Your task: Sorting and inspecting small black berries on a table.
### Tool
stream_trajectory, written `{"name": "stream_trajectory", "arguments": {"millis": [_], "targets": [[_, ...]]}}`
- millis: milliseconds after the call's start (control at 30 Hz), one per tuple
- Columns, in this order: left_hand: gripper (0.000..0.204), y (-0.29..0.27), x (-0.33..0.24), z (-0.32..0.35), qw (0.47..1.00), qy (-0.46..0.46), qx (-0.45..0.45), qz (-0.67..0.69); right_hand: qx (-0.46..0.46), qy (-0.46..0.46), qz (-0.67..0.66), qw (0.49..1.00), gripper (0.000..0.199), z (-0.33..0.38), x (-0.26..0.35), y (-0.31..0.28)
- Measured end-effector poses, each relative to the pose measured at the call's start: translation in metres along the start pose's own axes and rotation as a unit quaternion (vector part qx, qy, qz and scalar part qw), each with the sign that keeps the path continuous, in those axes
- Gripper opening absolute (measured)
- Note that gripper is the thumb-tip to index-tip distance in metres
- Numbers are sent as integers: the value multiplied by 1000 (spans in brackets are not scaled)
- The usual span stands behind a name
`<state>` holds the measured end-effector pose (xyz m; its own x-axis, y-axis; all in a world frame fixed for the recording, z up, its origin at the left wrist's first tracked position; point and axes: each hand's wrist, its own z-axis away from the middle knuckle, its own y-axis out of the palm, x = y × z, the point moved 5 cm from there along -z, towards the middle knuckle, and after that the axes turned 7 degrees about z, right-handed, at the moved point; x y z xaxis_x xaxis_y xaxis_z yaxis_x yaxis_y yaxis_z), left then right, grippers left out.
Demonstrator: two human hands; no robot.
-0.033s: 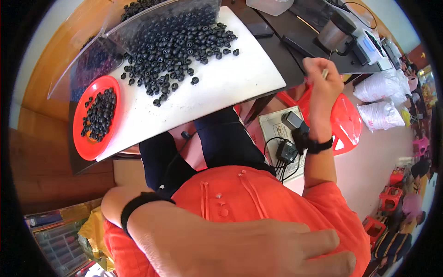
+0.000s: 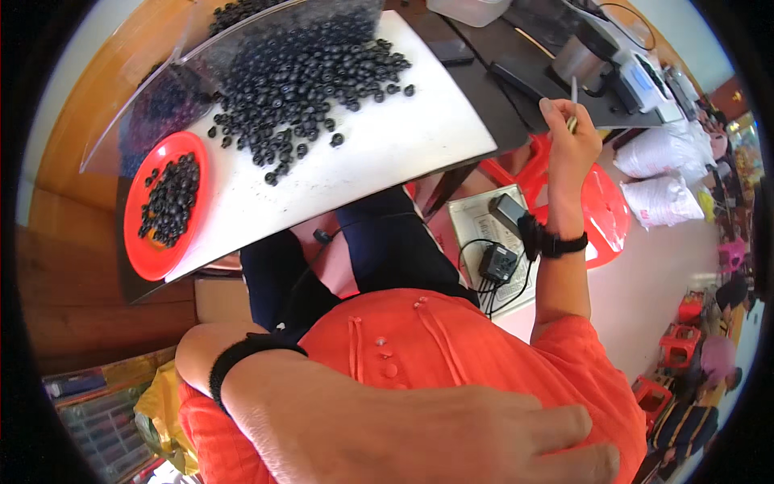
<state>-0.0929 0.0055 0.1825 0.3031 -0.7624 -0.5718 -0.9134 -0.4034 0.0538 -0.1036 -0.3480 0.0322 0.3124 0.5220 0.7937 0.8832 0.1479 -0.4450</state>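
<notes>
My right hand [image 2: 574, 143] is raised beyond the table's right front corner, its fingers closed on a slim tool [image 2: 574, 87] with a thin metal end pointing up and a pale handle. The tool's exact kind is too small to tell. My left hand [image 2: 451, 431] lies large across the bottom, in front of my orange shirt, with its fingers stretched out and nothing seen in them. On the white board [image 2: 403, 145] spreads a heap of small dark round bead-like pieces [image 2: 302, 89]. More of them lie in a red oval plate [image 2: 131, 230] at the board's left edge.
Clear plastic panels [image 2: 121, 129] stand around the heap's back and left. A metal mug [image 2: 579, 60] and a dark phone-like slab [image 2: 450, 52] are on the dark table. Below are a red stool [image 2: 609, 218], a box with black adapters [image 2: 498, 264] and white sacks [image 2: 661, 198].
My right hand has shifted and turned slightly, and the tool's metal end shows more plainly above the fingers. The left hand stays in place.
</notes>
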Motion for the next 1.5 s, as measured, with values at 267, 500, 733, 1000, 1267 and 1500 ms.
{"name": "stream_trajectory", "arguments": {"millis": [267, 500, 733, 1000, 1267, 1500], "targets": [[22, -23, 15, -21, 994, 28, 59, 85, -1, -237, 338, 911, 62, -65, -20, -15], [30, -24, 32, -15, 970, -18, 217, 107, 134, -208, 330, 911, 70, -105, -39, 9], [45, -23, 44, -8, 938, -134, 319, 29, 102, -209, 263, 936, 64, -87, -42, 12], [46, -24, 52, -9, 921, -159, 356, -14, 22, -186, 257, 948, 53, -44, -48, -35], [51, -27, 64, -1, 921, -152, 356, -46, -95, -161, 261, 947, 53, -35, -91, -94], [52, -23, 73, -3, 919, -139, 361, -80, -145, -18, 318, 937, 52, -73, -132, -127]]}}
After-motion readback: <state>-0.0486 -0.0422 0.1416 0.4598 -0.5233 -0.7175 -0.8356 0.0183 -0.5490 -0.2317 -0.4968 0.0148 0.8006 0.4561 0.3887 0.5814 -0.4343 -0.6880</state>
